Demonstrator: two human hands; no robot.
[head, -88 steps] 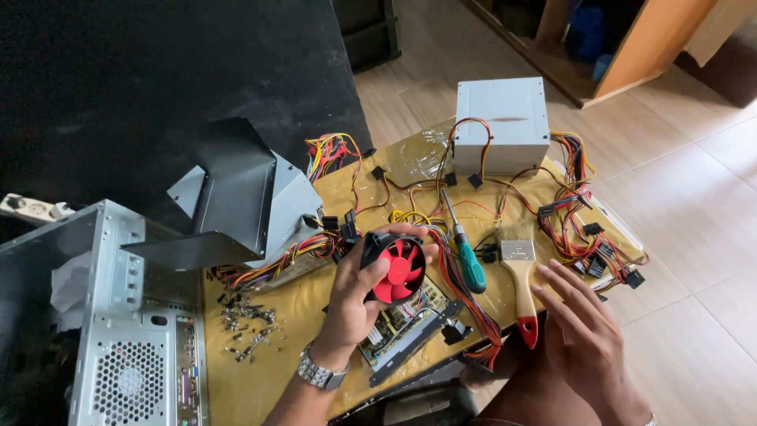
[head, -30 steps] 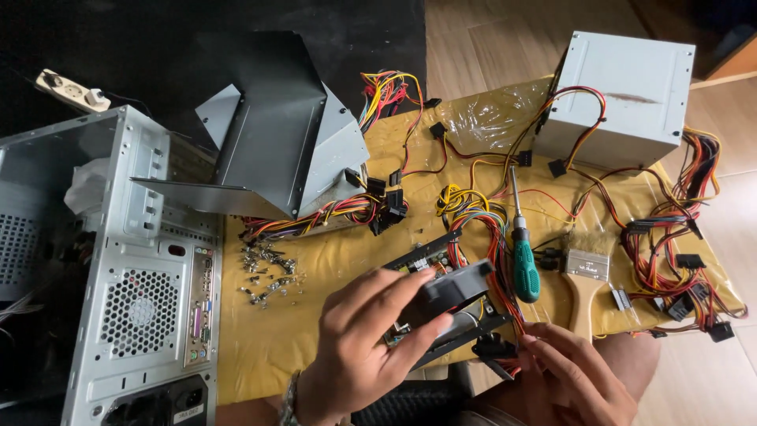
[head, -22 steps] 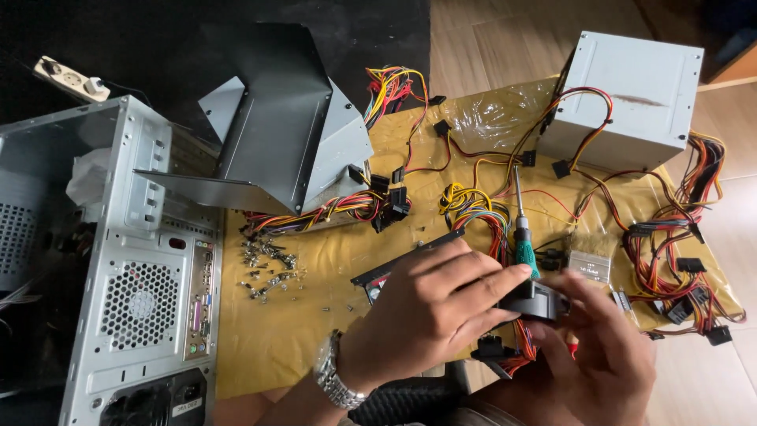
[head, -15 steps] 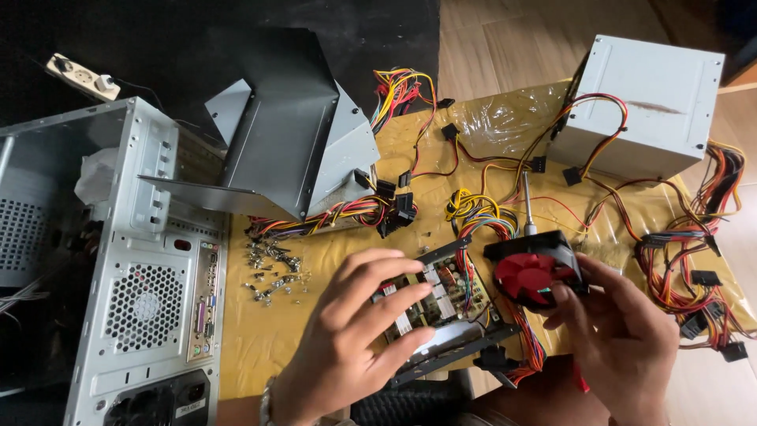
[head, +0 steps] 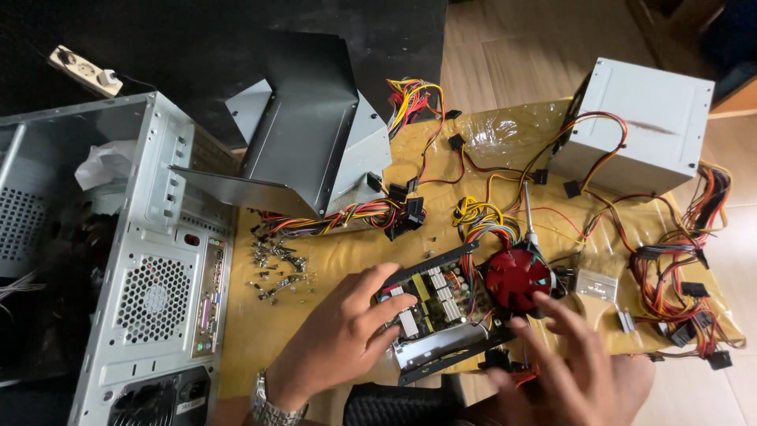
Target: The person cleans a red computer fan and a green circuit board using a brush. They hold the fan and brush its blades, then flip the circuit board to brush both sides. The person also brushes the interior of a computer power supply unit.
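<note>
Circuit board (head: 430,304) in its open metal tray lay low in the middle of the frame, its long axis running from lower left up to upper right. One red fan (head: 516,278) sat at its upper-right end, face up. Left hand (head: 339,339) pressed spread fingers on the board's left edge, grasping nothing. Right hand (head: 572,371), blurred, hovered unclenched just below the fan. Two grey metal boxes were visible: one power supply (head: 643,126) at upper right, one computer case (head: 118,260) at left. Loose screws (head: 276,264) and tangled wires (head: 678,268) crowded around.
</note>
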